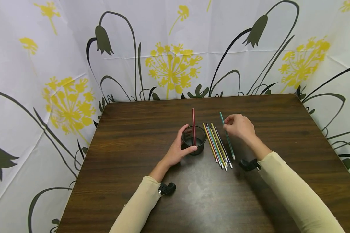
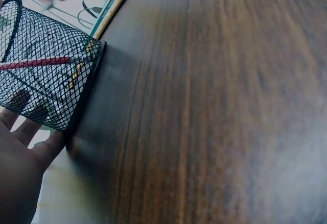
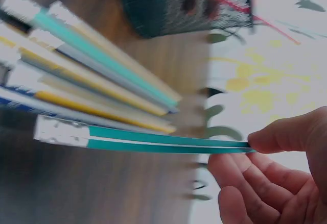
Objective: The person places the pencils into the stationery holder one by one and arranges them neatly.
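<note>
A black mesh pencil cup (image 1: 199,149) stands on the table with a red pencil (image 1: 193,119) upright in it. My left hand (image 1: 176,150) holds the cup, thumb on the near side and fingers around the far left; the left wrist view shows those fingers at the mesh (image 2: 56,76). Between right thumb and fingertips my right hand (image 1: 239,127) pinches a teal pencil (image 1: 228,139), its eraser end pointing toward me. Just left of that pencil lies a bundle of several pencils (image 1: 217,145) in yellow, teal, silver and other colours, their eraser ends nearest me.
The dark wood-grain table (image 1: 128,136) reaches back to a white curtain (image 1: 169,29) printed with yellow and grey-green flowers. Black wrist straps (image 1: 167,188) sit over the pale sleeves (image 1: 137,207).
</note>
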The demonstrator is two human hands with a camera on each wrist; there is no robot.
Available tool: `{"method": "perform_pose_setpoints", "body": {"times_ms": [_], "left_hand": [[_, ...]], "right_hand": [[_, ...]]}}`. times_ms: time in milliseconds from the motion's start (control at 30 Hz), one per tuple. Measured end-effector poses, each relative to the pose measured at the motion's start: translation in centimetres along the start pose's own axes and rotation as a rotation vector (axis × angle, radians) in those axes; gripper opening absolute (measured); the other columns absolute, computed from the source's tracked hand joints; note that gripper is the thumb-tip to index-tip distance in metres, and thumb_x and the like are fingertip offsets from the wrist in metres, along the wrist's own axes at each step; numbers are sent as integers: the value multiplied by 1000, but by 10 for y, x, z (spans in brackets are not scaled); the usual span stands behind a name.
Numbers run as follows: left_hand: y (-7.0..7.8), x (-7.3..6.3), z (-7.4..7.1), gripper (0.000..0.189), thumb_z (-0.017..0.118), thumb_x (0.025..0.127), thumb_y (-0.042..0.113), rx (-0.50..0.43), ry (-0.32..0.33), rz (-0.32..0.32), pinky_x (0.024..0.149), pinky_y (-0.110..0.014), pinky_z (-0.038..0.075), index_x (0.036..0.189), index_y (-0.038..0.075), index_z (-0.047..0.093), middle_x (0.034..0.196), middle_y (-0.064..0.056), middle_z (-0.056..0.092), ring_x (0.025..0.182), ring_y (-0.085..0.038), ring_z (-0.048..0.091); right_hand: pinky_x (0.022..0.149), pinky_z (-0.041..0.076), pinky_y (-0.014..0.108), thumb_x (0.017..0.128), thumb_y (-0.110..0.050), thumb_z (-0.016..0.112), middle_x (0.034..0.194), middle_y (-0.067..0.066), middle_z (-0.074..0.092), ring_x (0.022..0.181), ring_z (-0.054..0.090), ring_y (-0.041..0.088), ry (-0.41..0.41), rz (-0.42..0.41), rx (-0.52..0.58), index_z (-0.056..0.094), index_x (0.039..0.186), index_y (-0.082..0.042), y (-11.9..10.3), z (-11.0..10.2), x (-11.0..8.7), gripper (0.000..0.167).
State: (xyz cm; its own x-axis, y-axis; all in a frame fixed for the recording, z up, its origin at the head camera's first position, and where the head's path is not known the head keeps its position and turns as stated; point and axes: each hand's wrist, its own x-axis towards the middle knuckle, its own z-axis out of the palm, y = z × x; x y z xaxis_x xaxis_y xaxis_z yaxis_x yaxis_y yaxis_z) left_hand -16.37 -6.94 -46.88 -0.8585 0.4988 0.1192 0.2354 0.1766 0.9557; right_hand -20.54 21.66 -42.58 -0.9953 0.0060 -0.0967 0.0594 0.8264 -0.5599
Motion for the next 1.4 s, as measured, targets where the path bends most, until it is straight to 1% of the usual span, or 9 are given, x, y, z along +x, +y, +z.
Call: {"method": "perform_pose_setpoints", "body": {"times_ms": [167,333,433,567,667,800,1067,1300,1400], "left_hand": [[0,0,-1,85,68,92,15,0,-3,-5,108,-59,27,157,19,13,153,-24,30,140,-41,30],[-2,0,-1,85,68,93,16,3,-1,-8,109,-59,27,157,19,13,153,-23,30,140,-40,30],[-3,1,0,85,68,92,15,-1,0,2,108,-60,27,157,18,13,153,-24,30,140,-40,30],[-3,2,0,85,68,92,14,-6,-4,15,108,-61,27,157,16,13,152,-25,30,139,-42,30],[-2,1,0,84,68,92,15,-1,-4,12,108,-61,27,157,17,13,152,-25,30,140,-41,30],[-3,1,0,84,68,92,16,-1,4,7,108,-61,27,157,18,14,152,-23,31,140,-40,31],[-4,1,0,84,68,93,15,-18,-2,18,108,-62,26,157,16,14,153,-24,30,140,-40,29],[-6,3,1,84,68,92,11,-50,-2,34,108,-64,24,156,14,13,151,-25,32,139,-44,29],[-6,3,1,84,68,92,10,-65,-2,41,107,-64,24,156,12,14,151,-24,33,139,-44,29]], "right_hand": [[60,45,36,90,-25,62,88,2,72,66,67,16,78,-94,135,71,111,-11,-20,-14,-7,27],[65,47,30,90,-20,63,86,5,72,77,68,18,178,-199,286,71,113,-6,-41,-21,-14,28],[62,51,26,90,-16,65,85,8,72,76,69,22,233,-246,424,70,111,-3,-53,-23,-19,25],[54,54,29,90,-12,67,86,13,72,67,70,20,253,-300,609,69,109,0,-63,-20,-24,22],[54,55,30,90,-11,68,87,14,72,66,70,14,246,-325,674,68,107,0,-66,-15,-25,20],[54,54,28,90,-11,68,87,12,71,65,69,14,236,-358,657,68,105,-2,-69,-6,-26,17],[60,51,25,90,-9,70,84,6,71,68,69,19,218,-422,539,68,101,-4,-67,13,-27,13],[61,51,30,88,-9,70,85,3,71,67,66,14,196,-421,446,68,101,-4,-62,27,-25,13],[61,51,32,88,-10,70,86,3,71,67,66,15,188,-413,406,67,102,-5,-61,33,-24,15]]}}
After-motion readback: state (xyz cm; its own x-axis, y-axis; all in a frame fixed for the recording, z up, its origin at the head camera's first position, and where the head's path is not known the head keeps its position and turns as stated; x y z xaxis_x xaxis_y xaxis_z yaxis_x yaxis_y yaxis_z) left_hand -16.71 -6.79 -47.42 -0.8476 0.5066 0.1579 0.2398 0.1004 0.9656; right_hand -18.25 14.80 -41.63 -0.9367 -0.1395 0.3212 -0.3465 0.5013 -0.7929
